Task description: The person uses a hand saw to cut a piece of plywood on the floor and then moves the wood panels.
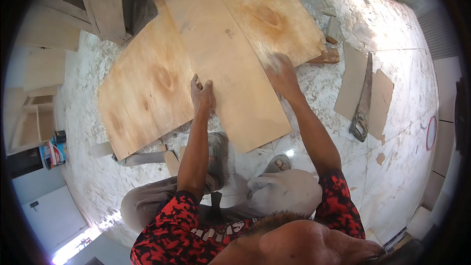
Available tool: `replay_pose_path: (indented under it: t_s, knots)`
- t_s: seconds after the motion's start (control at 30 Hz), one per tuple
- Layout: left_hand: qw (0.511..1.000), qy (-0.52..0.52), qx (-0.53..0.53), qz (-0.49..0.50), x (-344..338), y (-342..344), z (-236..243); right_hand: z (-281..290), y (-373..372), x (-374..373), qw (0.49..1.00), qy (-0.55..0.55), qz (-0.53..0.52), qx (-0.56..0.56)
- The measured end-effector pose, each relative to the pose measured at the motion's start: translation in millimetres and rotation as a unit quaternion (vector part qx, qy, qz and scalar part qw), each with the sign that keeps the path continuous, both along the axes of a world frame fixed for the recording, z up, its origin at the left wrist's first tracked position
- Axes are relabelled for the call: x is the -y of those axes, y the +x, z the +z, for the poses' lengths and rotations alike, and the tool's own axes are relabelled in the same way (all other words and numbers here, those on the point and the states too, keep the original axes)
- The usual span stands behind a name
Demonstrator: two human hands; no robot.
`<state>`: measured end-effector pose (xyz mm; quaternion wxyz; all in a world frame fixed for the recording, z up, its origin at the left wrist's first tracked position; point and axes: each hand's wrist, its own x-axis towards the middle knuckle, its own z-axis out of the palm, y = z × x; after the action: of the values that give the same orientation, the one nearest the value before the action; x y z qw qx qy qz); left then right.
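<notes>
Down we look from head height, one wide fisheye view taken close: the shirt (171, 223) nearest, at the lower edge, the left hand (202, 95) and right hand (281, 72) out in the middle, the floor (88, 132) bending away left, right and far.

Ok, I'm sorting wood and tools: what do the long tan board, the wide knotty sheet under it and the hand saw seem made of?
Long tan board: perhaps plywood or fibreboard; plain, matte face.
Wide honey-coloured sheet: probably plywood, apparently unpainted; swirling knots and grain show.
Brown-bladed hand saw: likely steel, dulled or rusted, given its brownish blade; dark handle's material unclear.
</notes>
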<state>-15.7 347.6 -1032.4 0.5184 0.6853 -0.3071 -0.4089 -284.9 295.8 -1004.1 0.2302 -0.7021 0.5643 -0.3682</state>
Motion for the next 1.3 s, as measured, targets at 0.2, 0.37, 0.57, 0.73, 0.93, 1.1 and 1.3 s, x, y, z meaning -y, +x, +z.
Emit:
replay_pose_path:
  t_s: [0.2,0.37,0.57,0.73,0.93,1.1,1.3]
  knots:
    - [0.969,0.110,0.199,-0.097,21.1,-1.4,9.5,-43.2,-50.1,-92.4,0.965,0.212,-0.066,0.142]
    - [0.938,0.150,0.282,-0.136,31.5,7.2,3.3,-61.5,-37.4,-86.4,0.934,0.240,-0.048,0.259]
    - [0.912,0.133,0.353,-0.160,51.7,-7.4,12.0,-69.5,-37.2,-63.1,0.942,0.220,-0.078,0.240]
    - [0.910,0.133,0.351,-0.177,63.2,-0.6,8.5,-63.3,-32.0,-55.6,0.937,0.238,-0.098,0.236]
    - [0.901,0.125,0.371,-0.186,67.7,-2.2,9.9,-70.8,-27.7,-55.3,0.933,0.245,-0.122,0.233]
    - [0.908,0.141,0.352,-0.178,67.4,-7.5,11.0,-70.5,-29.3,-54.0,0.925,0.263,-0.125,0.244]
    - [0.894,0.151,0.375,-0.190,66.4,-14.4,16.4,-70.0,-33.1,-55.6,0.929,0.247,-0.124,0.245]
